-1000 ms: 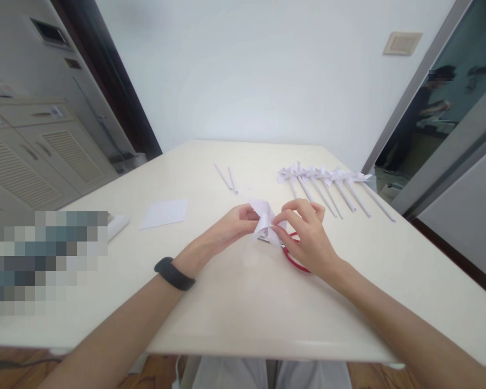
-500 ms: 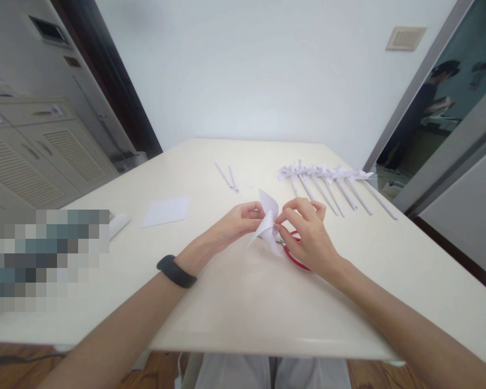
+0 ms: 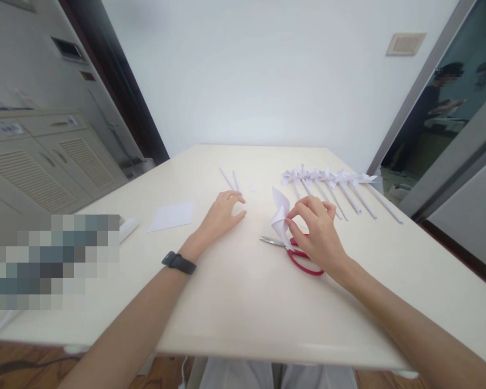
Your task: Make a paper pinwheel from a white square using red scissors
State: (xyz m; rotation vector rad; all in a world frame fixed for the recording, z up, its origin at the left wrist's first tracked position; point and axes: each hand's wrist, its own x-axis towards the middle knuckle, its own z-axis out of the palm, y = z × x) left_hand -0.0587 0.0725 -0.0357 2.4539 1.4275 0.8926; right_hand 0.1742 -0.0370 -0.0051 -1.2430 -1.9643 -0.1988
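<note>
My right hand (image 3: 316,236) pinches a folded white paper pinwheel head (image 3: 280,215) just above the cream table (image 3: 243,292). Red-handled scissors (image 3: 297,253) lie on the table under that hand, blades pointing left. My left hand (image 3: 220,214) is open, fingers stretched forward, hovering near two rolled white paper sticks (image 3: 232,180). A black band sits on my left wrist.
A row of several finished paper pinwheels on sticks (image 3: 335,186) lies at the right rear. A white paper square (image 3: 171,216) lies at the left. A blurred patch covers the left edge. Cabinets stand at the left, a glass door at the right.
My left hand has let go of the folded paper and moved forward and left toward the paper sticks. My right hand now holds the paper alone.
</note>
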